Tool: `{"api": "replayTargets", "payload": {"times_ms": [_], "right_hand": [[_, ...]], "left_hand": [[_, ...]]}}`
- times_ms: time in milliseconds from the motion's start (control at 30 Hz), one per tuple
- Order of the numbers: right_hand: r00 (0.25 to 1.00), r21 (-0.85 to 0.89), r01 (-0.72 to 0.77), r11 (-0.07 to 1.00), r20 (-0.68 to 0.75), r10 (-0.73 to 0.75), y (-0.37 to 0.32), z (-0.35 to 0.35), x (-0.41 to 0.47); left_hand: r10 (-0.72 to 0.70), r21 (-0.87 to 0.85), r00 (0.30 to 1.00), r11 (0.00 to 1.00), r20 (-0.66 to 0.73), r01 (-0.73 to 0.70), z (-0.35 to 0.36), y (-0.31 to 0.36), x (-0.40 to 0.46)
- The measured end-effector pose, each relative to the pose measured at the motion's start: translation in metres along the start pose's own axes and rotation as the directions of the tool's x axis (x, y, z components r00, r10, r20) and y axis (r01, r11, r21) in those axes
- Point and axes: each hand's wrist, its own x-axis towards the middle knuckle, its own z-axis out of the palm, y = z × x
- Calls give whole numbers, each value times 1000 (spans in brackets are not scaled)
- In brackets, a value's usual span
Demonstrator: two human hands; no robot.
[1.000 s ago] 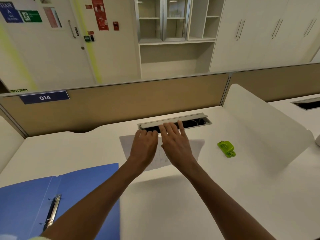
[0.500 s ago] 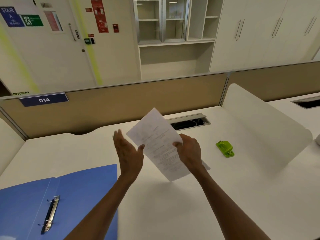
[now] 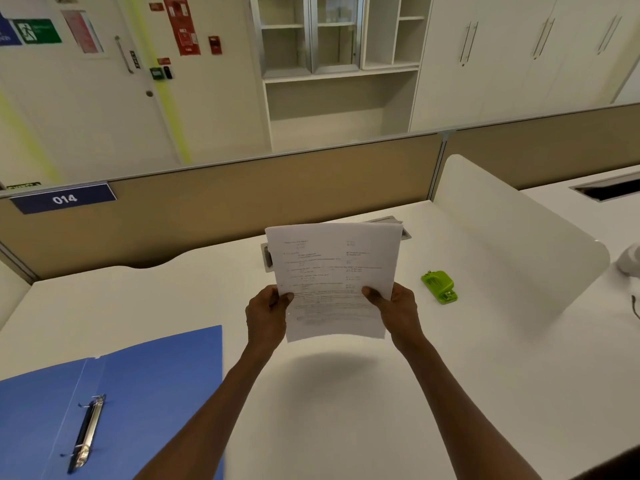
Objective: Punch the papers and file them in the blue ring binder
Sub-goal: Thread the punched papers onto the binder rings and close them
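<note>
I hold a thin stack of printed white papers [image 3: 334,271] upright above the desk, at the middle of the view. My left hand [image 3: 266,315] grips its lower left edge and my right hand [image 3: 398,311] grips its lower right edge. The blue ring binder [image 3: 138,386] lies open on the desk at the lower left, its metal ring mechanism [image 3: 86,433] showing. A small green hole punch [image 3: 439,286] sits on the desk to the right of the papers, apart from both hands.
A white desk [image 3: 346,410] carries everything. A cable slot [image 3: 268,256] lies behind the papers. A tan partition [image 3: 225,206] closes the back, and a white curved divider [image 3: 512,244] stands at the right. A white object [image 3: 628,263] sits at the far right edge.
The papers were lying flat on the desk under both hands. They were lifted, tilted, and are now held upright and squared between both hands.
</note>
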Motion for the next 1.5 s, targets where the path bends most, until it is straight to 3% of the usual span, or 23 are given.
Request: {"api": "replayTargets", "payload": {"times_ms": [300, 700, 1000, 1333, 1500], "right_hand": [[996, 1, -55, 998, 75, 55, 30, -21, -1], [996, -211, -41, 977, 69, 56, 37, -20, 2], [993, -434, 92, 896, 107, -50, 16, 6, 1], [983, -440, 99, 893, 182, -19, 17, 83, -40], [977, -417, 77, 906, 212, 15, 24, 128, -68]], "left_hand": [[-42, 71, 997, 997, 72, 37, 17, -24, -12], [-73, 201, 996, 978, 58, 60, 18, -40, -9], [-206, -54, 971, 975, 118, 214, -20, -38, -1], [-260, -187, 951, 939, 168, 290, -114, -61, -8], [-301, -249, 950, 917, 84, 312, -164, -75, -13]]}}
